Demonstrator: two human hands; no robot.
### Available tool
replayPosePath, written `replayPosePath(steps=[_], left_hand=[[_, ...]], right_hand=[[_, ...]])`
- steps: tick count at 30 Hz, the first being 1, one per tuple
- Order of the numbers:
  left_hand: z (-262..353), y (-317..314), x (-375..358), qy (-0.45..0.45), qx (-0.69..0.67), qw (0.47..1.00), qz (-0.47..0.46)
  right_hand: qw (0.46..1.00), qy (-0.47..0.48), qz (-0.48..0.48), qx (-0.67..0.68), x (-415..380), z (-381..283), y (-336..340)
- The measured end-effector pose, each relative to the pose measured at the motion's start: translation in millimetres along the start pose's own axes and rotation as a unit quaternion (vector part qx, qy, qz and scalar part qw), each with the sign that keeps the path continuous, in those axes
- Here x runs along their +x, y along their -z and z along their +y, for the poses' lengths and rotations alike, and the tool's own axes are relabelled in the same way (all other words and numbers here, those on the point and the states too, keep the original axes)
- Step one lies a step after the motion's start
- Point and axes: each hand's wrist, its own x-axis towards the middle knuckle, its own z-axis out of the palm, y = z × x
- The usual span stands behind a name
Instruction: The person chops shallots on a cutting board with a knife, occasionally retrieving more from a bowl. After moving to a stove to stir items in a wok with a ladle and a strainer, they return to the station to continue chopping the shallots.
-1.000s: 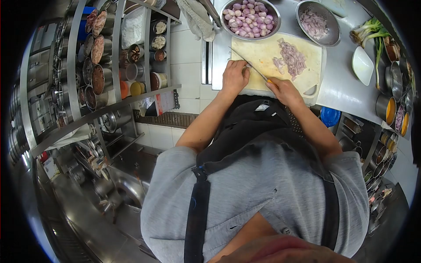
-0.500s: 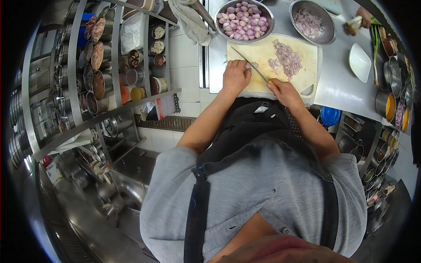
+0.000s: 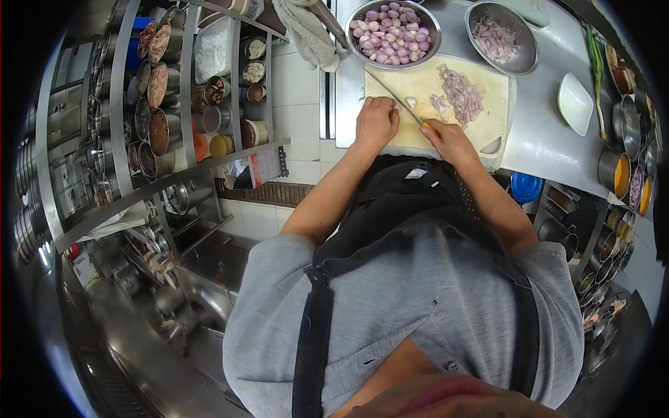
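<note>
- Stainless-steel bench in a kitchen, with a grey metal rack of food containers off to the left.
- Pale yellow rectangular cutting board lies on the bench, directly in front of the person.
- Right hand: its grip is closed round the yellow handle of a long-bladed metal knife, whose blade slants over the board, tip toward the far left corner.
- Left hand rests at the board's left side, fingers curled and close together, just beside the blade; I cannot tell whether its grip has hold of anything, since the undersides are hidden.
- Small pale shallot piece sits on the board, right of the blade.
- Loose heap of pale purple sliced shallots lies farther right on the board.
- Round metal bowl of whole purple-white shallots stands beyond the board; near it, a perforated metal colander contains more slices.
- White oblong dish stands farther right, near a long green stalk.
</note>
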Motion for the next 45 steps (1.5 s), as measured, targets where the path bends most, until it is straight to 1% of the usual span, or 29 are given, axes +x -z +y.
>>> replayPosePath(steps=[3, 5, 8, 12, 15, 17, 21, 23, 27, 29, 30, 33, 35, 37, 38, 40, 41, 43, 44, 45], left_hand=[[0.1, 0.5, -1.7, 0.004, -0.003, 1.000, 0.005], [1.1, -1.3, -0.5, 0.003, -0.008, 1.000, 0.009], [0.3, 0.1, -1.7, 0.003, 0.002, 1.000, 0.008], [1.3, 0.4, 0.1, 0.003, -0.004, 1.000, 0.012], [-1.2, 0.0, -1.9, 0.002, -0.007, 1.000, 0.015], [-1.0, -1.6, -1.1, -0.004, -0.011, 1.000, 0.016], [-1.9, -0.3, -1.3, -0.003, -0.006, 1.000, 0.014], [-0.8, -0.2, 0.4, -0.001, -0.007, 1.000, 0.015], [-1.1, 0.6, -1.6, 0.004, -0.006, 1.000, 0.011], [-0.1, -0.6, -0.7, 0.002, -0.007, 1.000, 0.012], [0.1, -0.1, -0.9, 0.003, -0.010, 1.000, 0.008], [1.7, 2.3, 0.6, 0.000, -0.006, 1.000, 0.004], [3.0, 2.6, 3.4, -0.002, -0.003, 1.000, 0.005], [0.0, 1.5, 4.4, -0.060, -0.017, 0.998, 0.014], [-0.6, 0.6, 4.4, -0.061, -0.017, 0.998, 0.015], [-0.1, -0.4, 5.7, -0.007, 0.022, 1.000, -0.012], [1.3, -1.6, 4.4, -0.008, 0.022, 1.000, -0.013], [8.3, -2.3, 2.2, 0.097, -0.057, 0.992, -0.059], [8.7, -4.0, 0.8, 0.096, -0.057, 0.992, -0.061], [7.0, -6.7, -1.9, 0.110, -0.095, 0.989, -0.034]], right_hand=[[1.000, 0.000, -0.022, 0.002, -5.7, -1.4, 4.7], [0.999, 0.045, 0.005, -0.005, 3.6, 6.2, -4.8], [0.999, 0.034, 0.002, -0.015, 20.4, 1.5, -11.0], [1.000, 0.021, 0.002, -0.002, 10.8, -2.7, -3.7], [1.000, -0.010, -0.017, 0.024, 5.8, -3.2, -1.4], [0.999, 0.027, -0.009, -0.020, 15.4, 3.8, -8.8], [1.000, 0.012, -0.011, -0.011, 25.1, -2.0, -11.9], [1.000, 0.018, 0.007, 0.009, 19.1, 1.3, -9.9], [1.000, -0.010, -0.022, 0.016, 12.7, -4.1, -3.6], [0.999, 0.029, -0.013, -0.007, 24.4, 6.8, -14.6], [0.999, 0.029, -0.012, -0.006, 25.1, 5.9, -15.7], [1.000, 0.019, 0.008, 0.003, 24.8, 3.9, -14.9], [0.999, -0.019, 0.005, 0.035, 14.8, 6.6, -9.3], [0.998, -0.042, 0.001, 0.046, 3.2, 9.4, -3.2], [0.998, -0.052, 0.001, 0.045, -0.8, 10.3, -0.5], [0.998, -0.047, -0.009, 0.038, -5.0, 11.1, 2.1], [0.998, -0.043, -0.020, 0.032, -6.6, 11.6, 2.7], [0.999, -0.036, -0.018, 0.032, -6.9, 7.8, 0.0], [0.999, -0.028, -0.018, 0.033, -7.2, 6.1, -2.0], [0.999, -0.029, -0.017, 0.034, -6.8, 6.0, -3.7]])
